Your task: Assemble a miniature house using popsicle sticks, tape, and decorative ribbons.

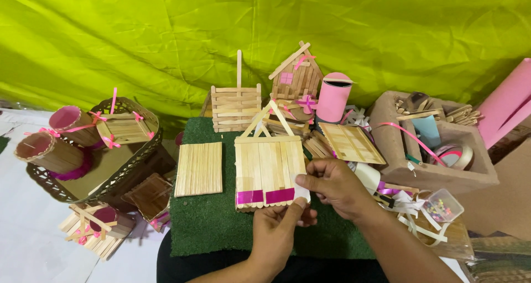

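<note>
Both hands meet at the lower right corner of a stick panel (269, 171), a flat piece of pale craft sticks laid side by side on the green mat (210, 222). The sticks run from 6 o'clock to 12 o'clock, that being the panel's long axis, and a triangular frame of sticks rises from its far edge with the peak pointing to 12 o'clock. A magenta tape strip (265, 196) crosses the near end from 9 to 3 o'clock.

The left hand (276, 230) comes up from 6 o'clock, thumb and fingers closed on a small white strip (302, 193) at the panel's corner. The right hand (333, 184) reaches in from 4 o'clock, its fingertips pinched on the same strip, touching the panel edge.

At 9 o'clock of the panel, just beside it on the mat, lies a plain stick mat (199, 168), its sticks running the same way. At 12 o'clock stand a stick fence box (236, 107) and a small stick house (297, 76), with a pink tube (334, 97) beside them.
</note>
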